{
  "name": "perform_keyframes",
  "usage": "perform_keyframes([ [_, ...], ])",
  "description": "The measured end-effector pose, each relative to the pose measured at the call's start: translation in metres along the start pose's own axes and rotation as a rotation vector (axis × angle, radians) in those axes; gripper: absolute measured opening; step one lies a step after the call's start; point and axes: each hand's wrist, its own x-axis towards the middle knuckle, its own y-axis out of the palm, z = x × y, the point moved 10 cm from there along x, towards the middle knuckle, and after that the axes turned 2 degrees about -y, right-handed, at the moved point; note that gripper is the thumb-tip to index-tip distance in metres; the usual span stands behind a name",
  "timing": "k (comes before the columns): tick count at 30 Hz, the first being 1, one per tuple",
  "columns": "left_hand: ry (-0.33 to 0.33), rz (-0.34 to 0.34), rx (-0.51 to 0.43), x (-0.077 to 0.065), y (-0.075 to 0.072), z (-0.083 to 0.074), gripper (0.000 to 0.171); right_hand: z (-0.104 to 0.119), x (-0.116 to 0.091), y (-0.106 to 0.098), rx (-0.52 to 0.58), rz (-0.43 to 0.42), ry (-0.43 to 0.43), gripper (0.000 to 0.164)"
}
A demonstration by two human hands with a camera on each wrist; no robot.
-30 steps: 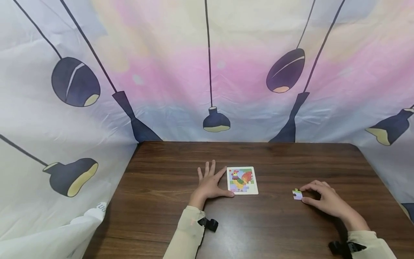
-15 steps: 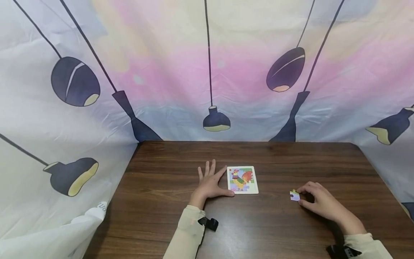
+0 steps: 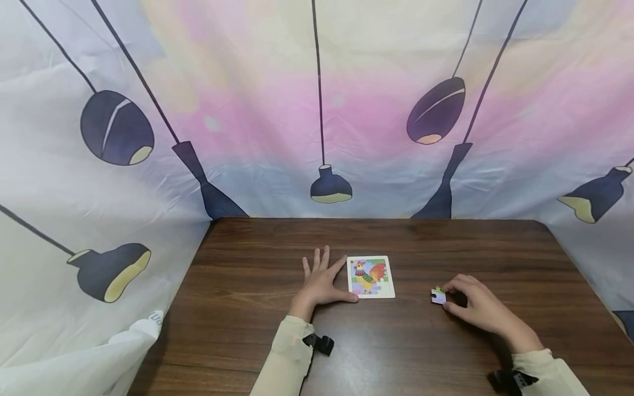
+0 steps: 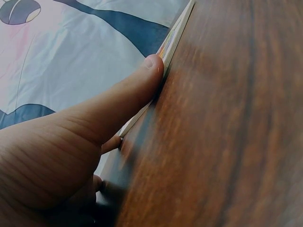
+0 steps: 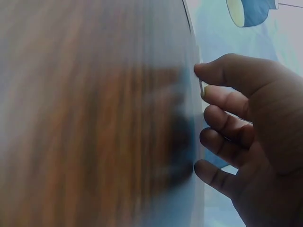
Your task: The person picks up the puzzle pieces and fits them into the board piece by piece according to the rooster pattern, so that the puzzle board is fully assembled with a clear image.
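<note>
A jigsaw puzzle board (image 3: pixel 354 291) with a white border and a rooster picture lies on the table; its lower right part shows bare white. My left hand (image 3: pixel 319 286) is spread beside it, fingers straight, the thumb touching the lower left corner and the index finger the upper left corner. In the left wrist view the thumb (image 4: pixel 137 85) presses on the board's edge (image 4: pixel 177 42). To the right, my right hand (image 3: pixel 477 305) pinches a lilac and green puzzle piece (image 3: pixel 438 297) between thumb and index finger. The right wrist view shows that piece (image 5: pixel 202 88) edge-on.
The dark brown wooden table (image 3: pixel 396 357) runs back to a pastel cloth (image 3: pixel 267 110) printed with hanging lamps. At the left a white fold of cloth (image 3: pixel 119 352) hangs by the table's edge. Black cameras are strapped to both wrists.
My right hand has moved left with the pinched puzzle piece, toward the board. The left hand and the board have stayed in place.
</note>
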Motion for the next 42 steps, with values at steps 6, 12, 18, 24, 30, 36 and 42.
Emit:
perform_keyframes([
  [6,-0.006,-0.001,0.002,0.000,0.000,0.001,0.113,0.014,0.018,0.010,0.060,-0.005,-0.044,0.027],
  [12,-0.008,0.003,0.001,-0.001,-0.001,0.001,0.113,0.029,0.040,0.026,0.106,0.038,-0.038,0.026],
  [18,-0.008,0.007,0.003,-0.002,0.001,0.002,0.113,0.042,0.056,0.039,0.118,0.074,-0.040,0.022],
  [24,-0.002,0.009,0.003,-0.002,0.000,0.000,0.113,0.050,0.069,0.050,0.133,0.121,-0.042,0.021],
  [30,0.004,0.018,0.001,-0.003,0.000,-0.002,0.113,0.058,0.079,0.057,0.118,0.159,-0.064,0.020],
  [36,0.008,0.018,0.005,-0.003,0.000,-0.002,0.113,0.063,0.084,0.060,0.099,0.170,-0.080,0.021],
  [42,0.011,0.016,0.009,-0.001,0.000,-0.002,0.113,0.063,0.087,0.064,0.084,0.191,-0.067,0.022],
])
